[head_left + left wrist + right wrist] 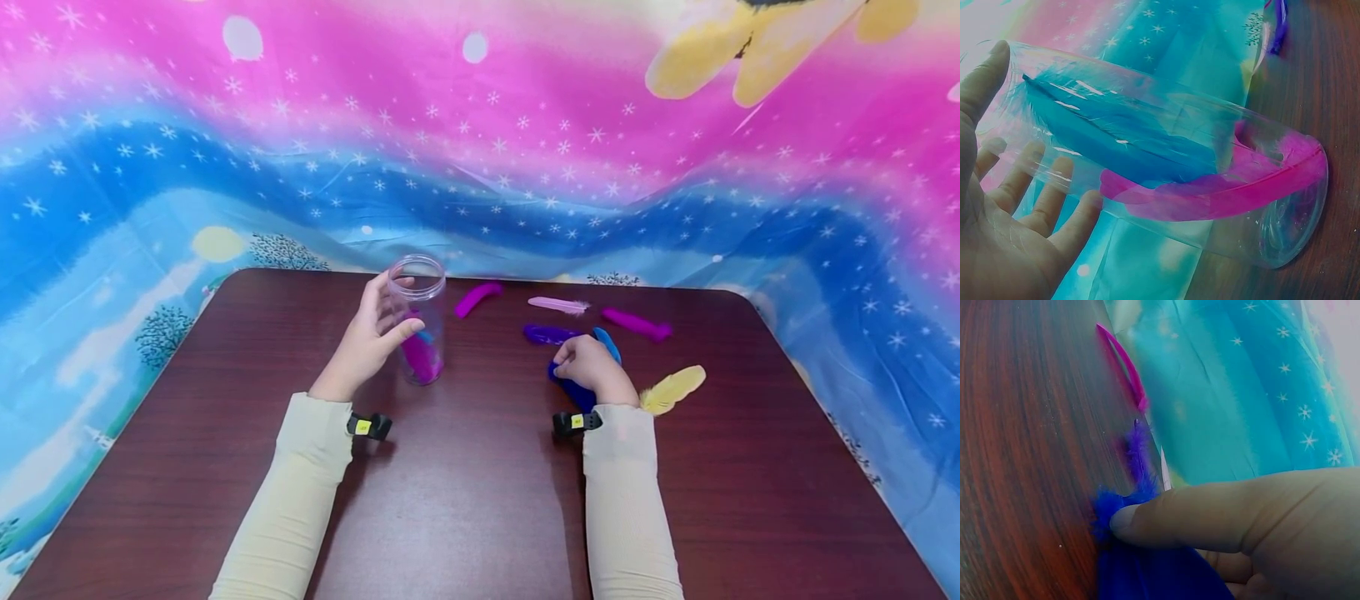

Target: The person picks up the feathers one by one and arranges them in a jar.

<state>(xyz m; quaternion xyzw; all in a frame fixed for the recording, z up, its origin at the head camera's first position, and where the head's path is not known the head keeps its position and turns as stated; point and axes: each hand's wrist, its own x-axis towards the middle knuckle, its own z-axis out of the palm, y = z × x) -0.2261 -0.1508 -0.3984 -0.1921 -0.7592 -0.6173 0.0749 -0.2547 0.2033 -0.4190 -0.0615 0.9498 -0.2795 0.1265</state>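
My left hand (367,337) holds a clear plastic jar (418,292) at the left of the table, thumb on the near side and fingers round the far side. The jar has no lid. Inside it lie a teal-blue feather (1122,137) and magenta feathers (1229,194). At the right, my right hand (596,367) pinches a dark blue feather (1141,575) by its fluffy end, thumb on top. A purple feather (551,334) lies just beyond those fingers, and a light blue feather (609,343) shows behind the hand.
A yellow feather (675,389) lies right of the right wrist. Along the back of the brown table (465,500) are a pale pink feather (558,305) and two magenta feathers, one near the jar (477,298) and one farther right (636,324). A printed cloth (480,167) hangs behind.
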